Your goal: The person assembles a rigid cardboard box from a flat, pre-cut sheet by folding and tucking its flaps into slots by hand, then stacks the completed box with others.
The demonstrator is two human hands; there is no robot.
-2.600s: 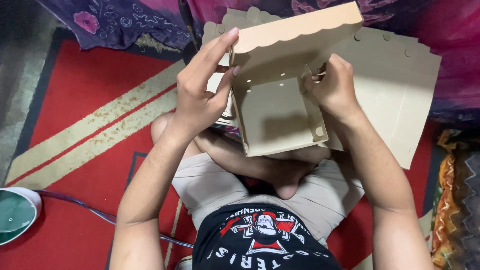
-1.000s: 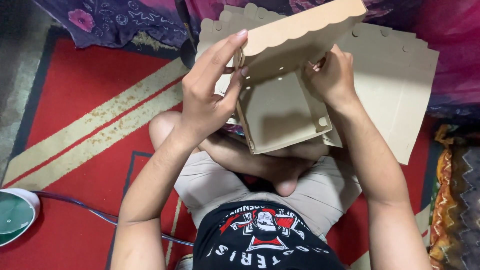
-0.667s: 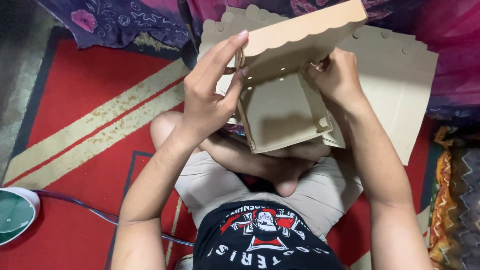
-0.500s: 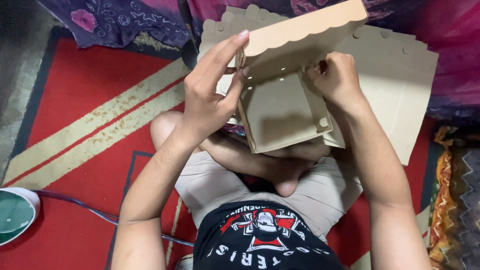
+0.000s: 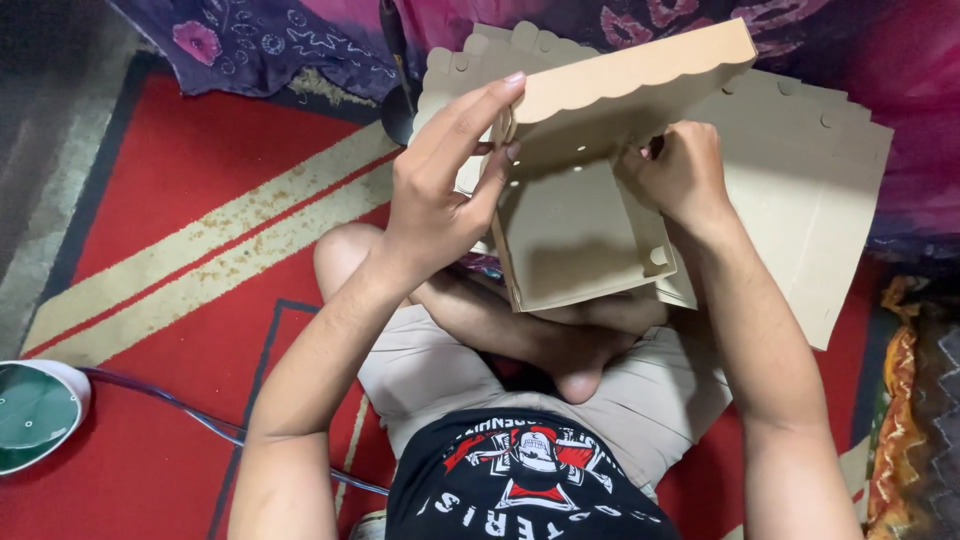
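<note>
I sit cross-legged and hold a half-folded tan cardboard box (image 5: 575, 235) above my lap. Its scalloped lid (image 5: 630, 70) stands raised at the top. My left hand (image 5: 445, 190) grips the box's left wall, with the index finger stretched up against the lid's edge. Over at the right inner corner, my right hand (image 5: 680, 175) pinches the side flap where it meets the lid. The box's floor faces me and is bare.
A stack of flat scalloped cardboard blanks (image 5: 810, 190) lies behind and right of the box. Under me is a red rug with cream stripes (image 5: 200, 250). A green-and-white round object (image 5: 35, 415) with a cable sits at left. Patterned purple cloth (image 5: 260, 40) lies behind.
My right hand's fingers have curled tighter on the corner flap near the lid. The left hand keeps its grip. The view has shifted a little.
</note>
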